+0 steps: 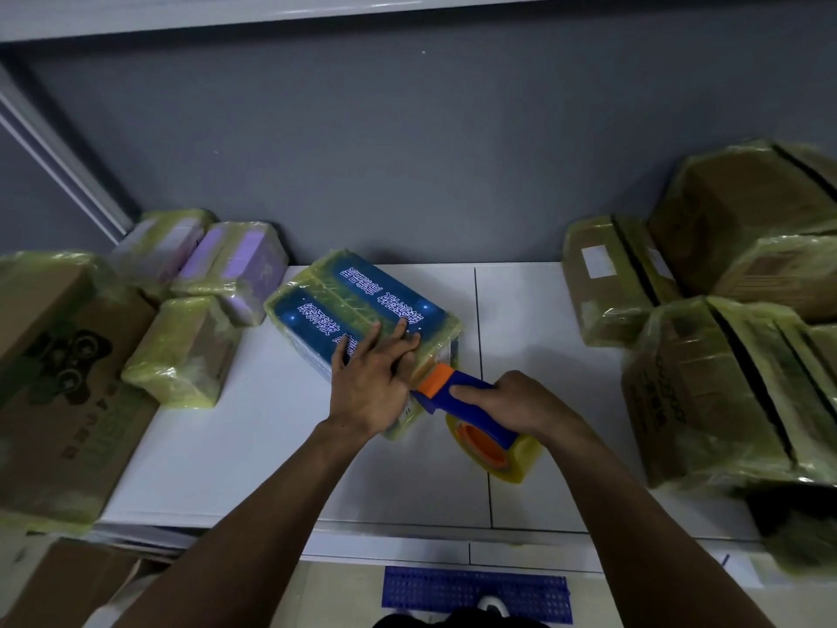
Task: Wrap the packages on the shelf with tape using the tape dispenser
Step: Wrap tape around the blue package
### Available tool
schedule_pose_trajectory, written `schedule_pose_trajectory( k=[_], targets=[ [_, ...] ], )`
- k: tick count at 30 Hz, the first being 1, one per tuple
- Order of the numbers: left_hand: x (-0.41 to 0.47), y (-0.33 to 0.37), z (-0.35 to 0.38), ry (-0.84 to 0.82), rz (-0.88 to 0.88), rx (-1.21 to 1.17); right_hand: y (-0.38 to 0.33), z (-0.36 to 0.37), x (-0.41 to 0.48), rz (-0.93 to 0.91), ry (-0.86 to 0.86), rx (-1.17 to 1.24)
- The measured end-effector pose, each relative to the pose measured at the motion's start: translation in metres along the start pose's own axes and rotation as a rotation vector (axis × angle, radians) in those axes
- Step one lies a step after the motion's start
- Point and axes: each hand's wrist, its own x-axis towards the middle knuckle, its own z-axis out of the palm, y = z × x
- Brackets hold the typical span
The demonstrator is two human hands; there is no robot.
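A blue box with white lettering (362, 305), crossed by yellowish tape bands, lies slanted in the middle of the white shelf (253, 446). My left hand (373, 383) presses flat on its near end, fingers spread. My right hand (507, 401) grips the blue handle of the tape dispenser (471, 403). The dispenser's orange head touches the box's near right corner. Its yellowish tape roll with an orange core (491, 448) hangs below my right hand.
Tape-wrapped cardboard packages (724, 383) are stacked at the right. On the left stand a large brown carton (59, 383), a wrapped brown package (185, 351) and purple wrapped boxes (235, 269). A grey wall rises behind. A blue perforated crate (475, 591) sits below the shelf's front edge.
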Motion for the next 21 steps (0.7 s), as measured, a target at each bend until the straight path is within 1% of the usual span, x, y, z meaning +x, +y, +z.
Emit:
schedule_pose_trajectory(
  k=[5,10,13,16,19,21],
  targets=[
    [0.001,0.0,0.003,0.013,-0.012,0.012,-0.004,0.005,0.0,0.014,0.057,-0.134],
    [0.002,0.0,0.004,0.018,-0.011,0.025,-0.014,0.013,-0.003,0.009,0.201,-0.419],
    [0.0,-0.001,0.003,0.033,0.009,0.047,-0.012,0.019,-0.007,-0.011,0.267,-0.481],
    [-0.002,-0.001,0.0,0.041,0.019,0.027,-0.006,0.018,-0.009,-0.012,0.295,-0.416],
    [-0.008,-0.004,-0.004,0.05,0.045,0.019,0.002,0.007,-0.011,-0.023,0.292,-0.226],
    [-0.014,-0.005,-0.007,0.104,0.052,0.089,0.009,0.0,-0.015,-0.045,0.28,-0.097]
  ],
)
